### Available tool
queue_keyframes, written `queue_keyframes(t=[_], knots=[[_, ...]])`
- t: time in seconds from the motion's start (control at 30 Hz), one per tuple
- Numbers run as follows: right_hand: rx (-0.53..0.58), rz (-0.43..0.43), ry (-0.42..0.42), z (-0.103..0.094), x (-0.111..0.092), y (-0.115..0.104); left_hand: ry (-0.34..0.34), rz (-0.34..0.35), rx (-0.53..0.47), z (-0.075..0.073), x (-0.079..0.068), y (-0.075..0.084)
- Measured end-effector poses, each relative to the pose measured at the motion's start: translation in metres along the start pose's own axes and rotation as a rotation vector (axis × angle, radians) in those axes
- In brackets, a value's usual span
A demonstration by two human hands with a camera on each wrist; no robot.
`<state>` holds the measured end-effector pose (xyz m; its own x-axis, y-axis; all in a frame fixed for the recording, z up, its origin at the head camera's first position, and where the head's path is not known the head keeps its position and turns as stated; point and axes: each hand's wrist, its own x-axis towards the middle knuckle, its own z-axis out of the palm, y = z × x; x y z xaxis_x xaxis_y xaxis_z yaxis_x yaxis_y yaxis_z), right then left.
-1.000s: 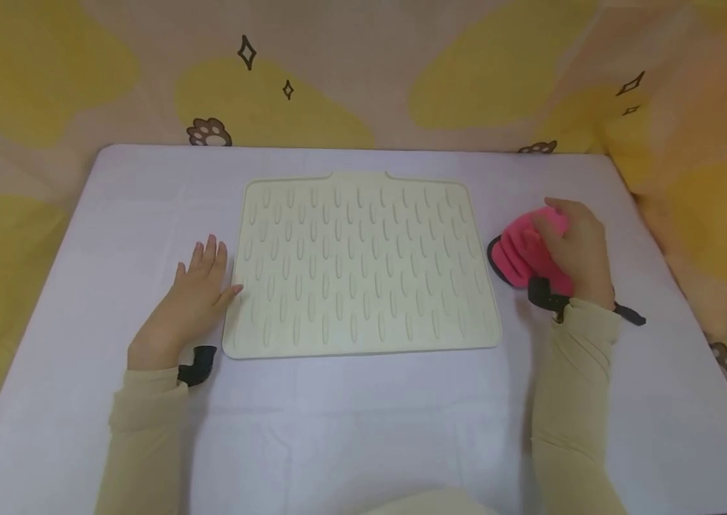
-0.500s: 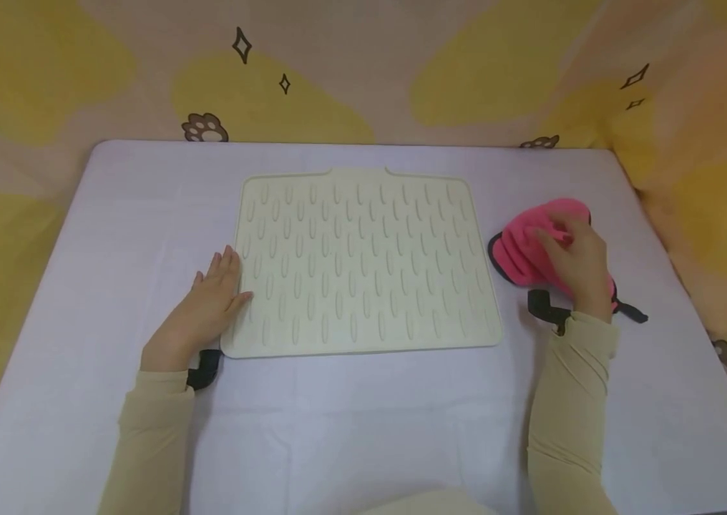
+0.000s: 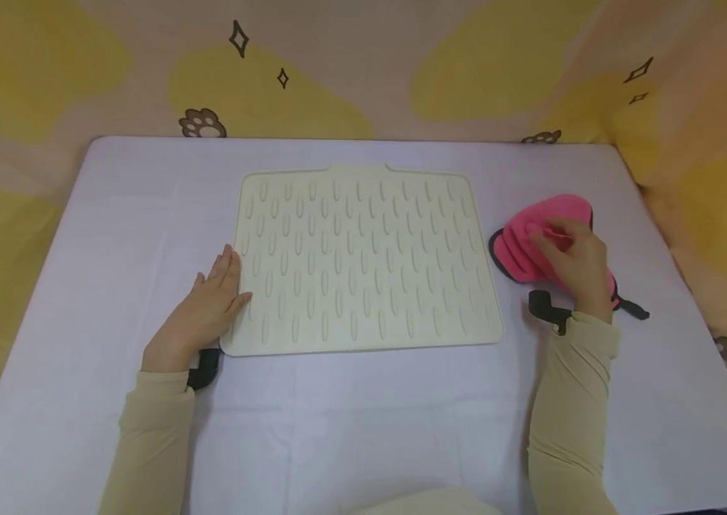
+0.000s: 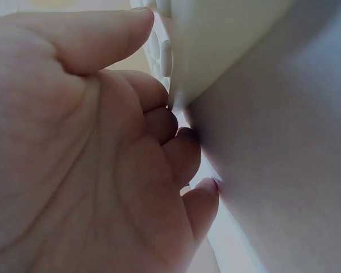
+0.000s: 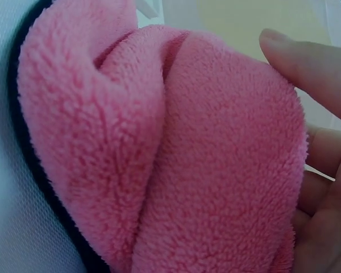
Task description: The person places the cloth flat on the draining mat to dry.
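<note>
A cream mat (image 3: 363, 257) with rows of raised oval ridges lies flat on the table. My left hand (image 3: 199, 307) rests along its left edge; the fingers (image 4: 182, 151) reach along the rim and the thumb lies over the ridged top. To the right of the mat is a crumpled, fluffy pink cloth (image 3: 531, 243) with black edging and a black loop. My right hand (image 3: 582, 265) grips a fold of it between thumb (image 5: 307, 68) and curled fingers. In the right wrist view the bunched cloth hides part of those fingers.
White cloth covers the table (image 3: 350, 422). Behind and at both sides hangs a yellow and pink patterned fabric (image 3: 466, 64). Black wrist mounts (image 3: 547, 307) sit at each cuff.
My left hand has slid right, up against the mat's edge. The right hand's fingers have drawn back and curled into the pink cloth, exposing its far corner. The last half second is nearly still.
</note>
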<state>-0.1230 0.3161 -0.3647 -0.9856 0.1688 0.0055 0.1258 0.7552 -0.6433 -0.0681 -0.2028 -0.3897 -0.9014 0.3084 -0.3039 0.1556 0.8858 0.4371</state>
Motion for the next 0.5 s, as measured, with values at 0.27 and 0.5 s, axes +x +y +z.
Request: queue_keyframes(t=[0.27, 0.5], knots=[[-0.045, 0.000, -0.032, 0.0004, -0.0012, -0.0020, 0.005, -0.002, 0.004, 0.0007, 0.0002, -0.0018], [-0.064, -0.020, -0.008, 0.0011, -0.0021, -0.0019, -0.003, -0.006, 0.003, 0.0002, 0.0005, -0.0004]])
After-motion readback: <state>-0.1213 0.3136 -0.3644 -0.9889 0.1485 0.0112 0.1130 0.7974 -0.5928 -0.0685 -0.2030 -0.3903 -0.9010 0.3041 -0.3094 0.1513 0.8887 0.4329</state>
